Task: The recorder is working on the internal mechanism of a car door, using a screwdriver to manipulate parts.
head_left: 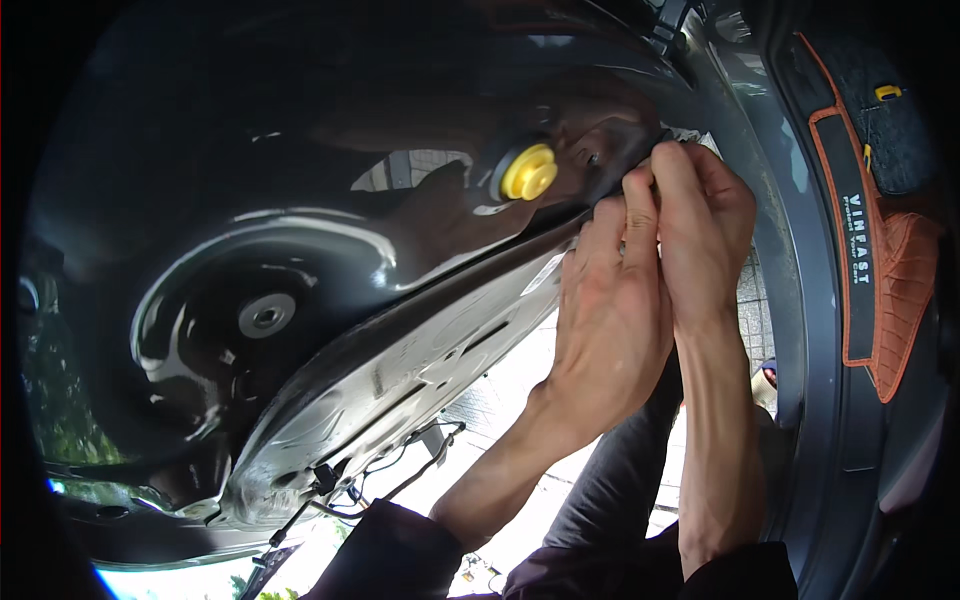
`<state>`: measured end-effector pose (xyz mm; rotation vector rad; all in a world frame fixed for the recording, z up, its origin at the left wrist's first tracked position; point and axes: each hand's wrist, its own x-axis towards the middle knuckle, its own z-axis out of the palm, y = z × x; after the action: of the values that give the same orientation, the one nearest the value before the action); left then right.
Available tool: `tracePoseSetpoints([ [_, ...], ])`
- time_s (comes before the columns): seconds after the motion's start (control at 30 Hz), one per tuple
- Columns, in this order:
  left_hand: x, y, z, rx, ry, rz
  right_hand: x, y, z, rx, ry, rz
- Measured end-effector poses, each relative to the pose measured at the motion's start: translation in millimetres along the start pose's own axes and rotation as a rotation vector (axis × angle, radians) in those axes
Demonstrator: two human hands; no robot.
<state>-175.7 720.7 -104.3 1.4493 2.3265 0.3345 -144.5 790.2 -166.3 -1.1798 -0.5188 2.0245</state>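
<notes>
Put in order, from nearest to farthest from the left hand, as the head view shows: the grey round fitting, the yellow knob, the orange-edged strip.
In the head view, from the left hand:
1. Yellow knob, just to the upper left.
2. Orange-edged strip, over on the right.
3. Grey round fitting, farther out on the left.

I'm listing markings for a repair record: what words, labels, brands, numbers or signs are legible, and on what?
White lettering, one large line and one smaller, on the orange-edged black panel at right: legible, but I won't copy its wording.
Yellow plug: no lettering I can make out.
Small yellow item, upper right: too small to tell.
</notes>
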Motion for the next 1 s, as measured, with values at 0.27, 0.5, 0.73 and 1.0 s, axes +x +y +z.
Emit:
tracePoseSetpoints([
  [0.27,-2.6,-2.2,-3.5,0.051,-0.067,-0.028,0.1,8.9,-9.2,0.133,-0.112,0.001],
  [0.5,-2.4,-4.5,-11.1,0.03,-0.092,-0.006,-0.9,12.3,-19.9,0.125,-0.192,-0.011],
  [0.73,-17.0,-18.1,-19.4,-0.162,-0.077,0.092,13.1,1.2,-60.0,-0.037,-0.21,-0.084],
  [1.0,-28.2,5.4,25.6,-0.893,0.245,-0.3,22.2,-17.0,-146.0,-0.358,-0.255,-0.224],
])
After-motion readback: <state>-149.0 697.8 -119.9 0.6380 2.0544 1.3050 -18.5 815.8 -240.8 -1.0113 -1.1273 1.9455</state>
